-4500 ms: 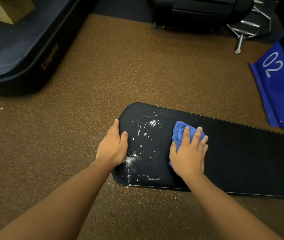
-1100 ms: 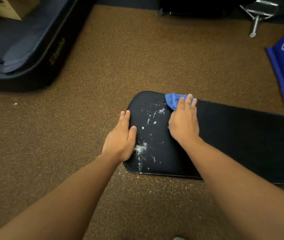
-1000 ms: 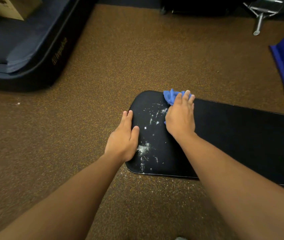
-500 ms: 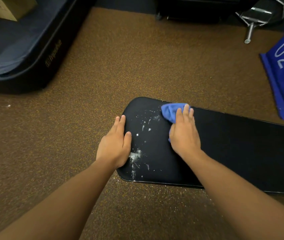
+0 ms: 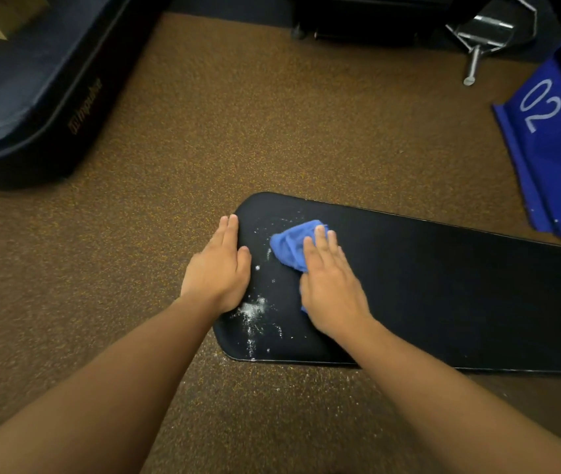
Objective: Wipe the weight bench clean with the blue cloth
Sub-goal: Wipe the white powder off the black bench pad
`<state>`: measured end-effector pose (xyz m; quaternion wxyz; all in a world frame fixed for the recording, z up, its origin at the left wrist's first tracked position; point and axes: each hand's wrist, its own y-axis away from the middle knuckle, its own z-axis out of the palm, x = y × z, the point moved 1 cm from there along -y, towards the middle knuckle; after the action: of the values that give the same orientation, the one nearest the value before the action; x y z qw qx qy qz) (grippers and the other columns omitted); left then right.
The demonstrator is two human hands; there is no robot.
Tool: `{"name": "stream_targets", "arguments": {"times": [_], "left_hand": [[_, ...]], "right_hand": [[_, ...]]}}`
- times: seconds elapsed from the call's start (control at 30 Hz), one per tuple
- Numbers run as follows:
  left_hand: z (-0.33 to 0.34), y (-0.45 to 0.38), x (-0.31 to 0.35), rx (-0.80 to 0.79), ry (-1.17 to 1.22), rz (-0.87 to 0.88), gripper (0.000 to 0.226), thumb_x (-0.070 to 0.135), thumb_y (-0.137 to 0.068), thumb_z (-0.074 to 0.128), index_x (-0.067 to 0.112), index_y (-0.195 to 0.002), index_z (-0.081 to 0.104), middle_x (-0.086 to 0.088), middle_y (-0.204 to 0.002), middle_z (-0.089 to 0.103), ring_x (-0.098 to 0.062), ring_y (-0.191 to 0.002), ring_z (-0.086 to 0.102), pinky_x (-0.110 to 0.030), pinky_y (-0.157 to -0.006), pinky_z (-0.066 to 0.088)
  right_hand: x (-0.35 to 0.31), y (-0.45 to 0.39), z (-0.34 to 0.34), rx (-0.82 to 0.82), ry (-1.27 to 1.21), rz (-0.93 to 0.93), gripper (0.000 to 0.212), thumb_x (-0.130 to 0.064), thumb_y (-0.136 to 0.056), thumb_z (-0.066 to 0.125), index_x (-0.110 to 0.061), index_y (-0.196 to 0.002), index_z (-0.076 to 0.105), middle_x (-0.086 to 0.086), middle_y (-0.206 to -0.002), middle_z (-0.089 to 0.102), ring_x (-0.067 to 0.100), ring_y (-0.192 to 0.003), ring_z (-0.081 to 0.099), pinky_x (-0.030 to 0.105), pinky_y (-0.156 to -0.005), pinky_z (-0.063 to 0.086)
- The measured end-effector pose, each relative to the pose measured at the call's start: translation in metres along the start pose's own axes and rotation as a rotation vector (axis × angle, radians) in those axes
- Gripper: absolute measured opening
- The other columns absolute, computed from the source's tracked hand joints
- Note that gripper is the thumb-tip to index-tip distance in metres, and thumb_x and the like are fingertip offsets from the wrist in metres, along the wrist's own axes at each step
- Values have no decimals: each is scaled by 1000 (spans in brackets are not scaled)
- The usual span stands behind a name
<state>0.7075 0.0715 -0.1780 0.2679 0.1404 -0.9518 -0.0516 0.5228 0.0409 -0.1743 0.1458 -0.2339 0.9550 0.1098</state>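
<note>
The black weight bench pad stretches from the centre to the right edge of the head view. White powder is scattered over its left end, thickest near the front left corner. My right hand presses the crumpled blue cloth flat onto the pad, just right of the powder; part of the cloth is hidden under my palm. My left hand lies flat over the pad's left edge, fingers together, holding nothing.
Brown speckled floor surrounds the pad. A dark blue mat with a raised border lies at the far left. A blue panel marked 02 is at the right. Black equipment and a metal fitting sit at the back.
My right hand has dragged the blue cloth from the pad's far edge towards me and leftwards over the powder. The upper patch of powder is thinner. My left hand has stayed on the pad's end.
</note>
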Motion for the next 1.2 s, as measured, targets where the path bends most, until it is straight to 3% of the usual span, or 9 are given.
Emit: {"name": "stream_targets", "arguments": {"times": [0.17, 0.3, 0.43, 0.53, 0.63, 0.77, 0.9, 1.1, 1.2], "left_hand": [[-6, 1, -3, -16, 15, 17, 59, 36, -100, 26, 22, -152, 5, 4, -160, 8, -19, -142, 26, -37, -107, 32], [-9, -1, -3, -27, 15, 6, 58, 37, -100, 26, 24, -152, 7, 3, -159, 17, -26, -135, 38, -38, -102, 36], [-12, -7, -11, -11, 43, -20, 57, 36, -99, 27, 26, -152, 9, -8, -147, 43, -35, -121, 50, -41, -96, 40], [-13, -8, -14, -6, 66, -16, 60, 39, -96, 25, 26, -152, 9, -10, -143, 47, -34, -122, 50, -42, -98, 40], [-12, -6, -14, -13, 91, -10, 59, 37, -98, 27, 28, -152, 6, -4, -147, 44, -32, -124, 49, -42, -98, 40], [-14, 0, -18, -42, 113, -26, 60, 38, -100, 27, 27, -152, 0, -2, -150, 39, -28, -126, 47, -40, -97, 38], [-14, 5, -25, -95, 159, -50, 60, 40, -100, 25, 28, -152, -3, -3, -149, 40, -27, -124, 48, -37, -96, 37], [-12, 4, -27, -108, 265, -80, 68, 47, -90, 24, 27, -152, 7, -6, -149, 40, -28, -131, 43, -38, -105, 33], [-12, 3, -26, -102, 257, -87, 68, 45, -89, 24, 24, -153, 9, -7, -149, 41, -28, -130, 44, -38, -105, 33]], "right_hand": [[12, -38, -14, 101, -17, 252, 73, -8, -91, 50, -1, -149, 7, 20, -158, -6, 32, -146, -7, 38, -119, 3], [-3, -77, -9, 160, -37, 314, 69, -8, -92, 49, 1, -148, 10, 22, -158, 0, 36, -145, -3, 42, -119, 6], [-36, -74, 7, 127, -10, 167, 67, -11, -93, 44, 0, -149, 8, 23, -157, -3, 36, -145, -5, 42, -118, 2], [-41, -37, 12, 66, -12, -37, 64, -11, -95, 39, -1, -149, 7, 20, -158, -5, 33, -146, -9, 39, -118, -2], [-21, -10, 8, 38, 3, -118, 65, -9, -94, 40, -3, -150, 7, 17, -159, -3, 30, -146, -8, 34, -116, -5], [0, -31, -3, 102, 66, 97, 73, -9, -90, 51, 0, -149, 8, 21, -158, -2, 33, -146, -4, 38, -118, 1], [-8, -74, -7, 159, 18, 297, 65, -9, -94, 45, 1, -148, 10, 23, -157, 2, 36, -145, 0, 42, -119, 8], [-57, -63, 18, 117, 12, 59, 64, -11, -93, 43, -1, -149, 12, 22, -158, 1, 35, -146, -2, 41, -119, 3], [-54, -24, 29, 115, 52, -151, 61, -8, -86, 53, 2, -142, 33, 24, -152, 27, 39, -142, 22, 43, -115, 18]]}}
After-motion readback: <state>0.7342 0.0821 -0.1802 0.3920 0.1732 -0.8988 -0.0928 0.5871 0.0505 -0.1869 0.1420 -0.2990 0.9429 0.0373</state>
